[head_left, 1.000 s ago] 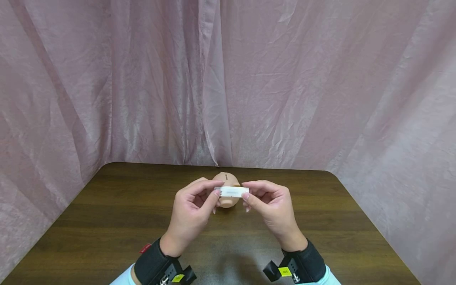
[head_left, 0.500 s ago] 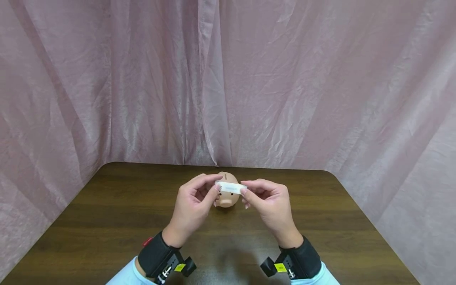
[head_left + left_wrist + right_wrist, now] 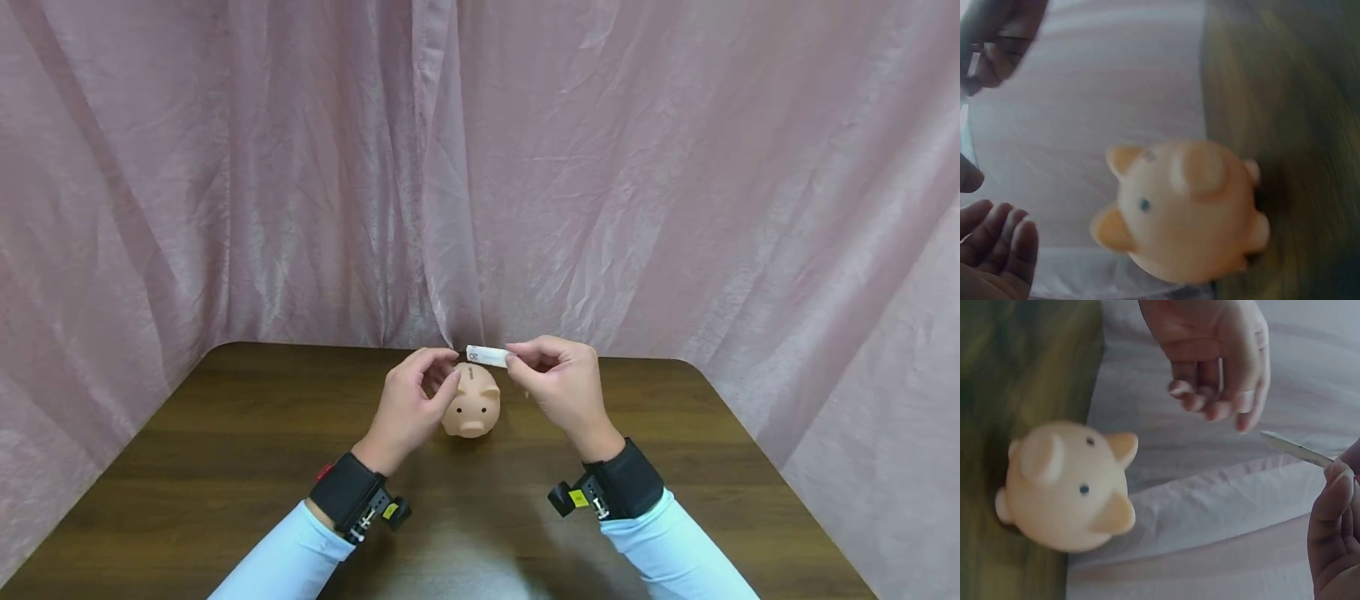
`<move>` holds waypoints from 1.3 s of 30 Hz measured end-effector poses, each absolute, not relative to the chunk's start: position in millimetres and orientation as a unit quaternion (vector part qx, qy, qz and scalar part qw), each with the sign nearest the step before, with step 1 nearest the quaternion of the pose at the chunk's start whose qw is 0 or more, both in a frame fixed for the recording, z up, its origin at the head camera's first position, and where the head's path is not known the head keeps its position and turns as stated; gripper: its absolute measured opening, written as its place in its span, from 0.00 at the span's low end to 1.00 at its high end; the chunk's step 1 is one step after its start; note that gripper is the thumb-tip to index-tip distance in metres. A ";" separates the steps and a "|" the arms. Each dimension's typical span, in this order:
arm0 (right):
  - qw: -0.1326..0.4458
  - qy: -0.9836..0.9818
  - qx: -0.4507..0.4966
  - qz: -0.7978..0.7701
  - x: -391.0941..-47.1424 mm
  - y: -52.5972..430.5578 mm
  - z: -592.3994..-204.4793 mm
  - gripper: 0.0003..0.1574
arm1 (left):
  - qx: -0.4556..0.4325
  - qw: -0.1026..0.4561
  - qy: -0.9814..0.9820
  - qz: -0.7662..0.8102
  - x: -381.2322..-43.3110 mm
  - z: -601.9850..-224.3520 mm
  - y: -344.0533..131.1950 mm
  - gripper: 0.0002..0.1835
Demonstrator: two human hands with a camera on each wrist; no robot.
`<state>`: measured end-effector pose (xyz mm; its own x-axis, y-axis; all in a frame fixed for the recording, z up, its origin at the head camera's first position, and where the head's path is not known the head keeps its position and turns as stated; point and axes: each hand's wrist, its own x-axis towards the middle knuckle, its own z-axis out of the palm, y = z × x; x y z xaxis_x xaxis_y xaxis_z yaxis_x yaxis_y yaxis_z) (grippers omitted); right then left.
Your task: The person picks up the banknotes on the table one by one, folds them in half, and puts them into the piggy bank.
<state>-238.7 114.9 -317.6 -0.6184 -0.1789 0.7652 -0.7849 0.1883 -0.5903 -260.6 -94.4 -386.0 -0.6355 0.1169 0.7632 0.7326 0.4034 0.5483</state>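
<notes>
A peach-coloured piggy bank [image 3: 471, 408] stands on the table, its snout and dark eyes toward me. The dark slot [image 3: 471, 372] shows on top of its head. Above and behind it, my right hand [image 3: 558, 379] pinches one end of a narrow folded banknote [image 3: 486, 357] between thumb and forefinger; "20" is printed at the free end. My left hand [image 3: 408, 404] is beside the piggy bank's left side, fingers relaxed and bent, holding nothing. In the right wrist view a gap separates the banknote's tip [image 3: 1279, 440] from the left fingertips.
The brown wooden table [image 3: 262, 467] reaches back to a pink curtain [image 3: 337, 167] that hangs behind and along both sides. Black straps with small cameras sit on both wrists, over light blue sleeves [image 3: 288, 550].
Both hands moved forward and up from in front of the piggy bank. My left hand let go of the banknote, which went up and back in my right hand, uncovering the pig's face.
</notes>
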 end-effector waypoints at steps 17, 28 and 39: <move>0.264 -0.825 0.298 0.402 -295.4 84.1 -313.7 0.06 | -0.216 0.217 -0.895 -0.326 -303.7 -420.7 -99.3 0.36; 0.210 -0.868 0.251 0.374 -306.5 78.4 -323.9 0.13 | -0.214 0.187 -0.900 -0.330 -305.3 -426.6 -96.6 0.37; 0.211 -0.892 0.235 0.323 -311.6 77.7 -333.6 0.13 | -0.216 0.182 -0.905 -0.319 -309.4 -429.2 -95.6 0.37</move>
<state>-311.6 77.7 -333.6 -0.8009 -0.2835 0.5275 -0.5552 0.6816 -0.4766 -309.4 -95.6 -429.2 -0.8401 0.2755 0.4673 0.5075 0.7033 0.4978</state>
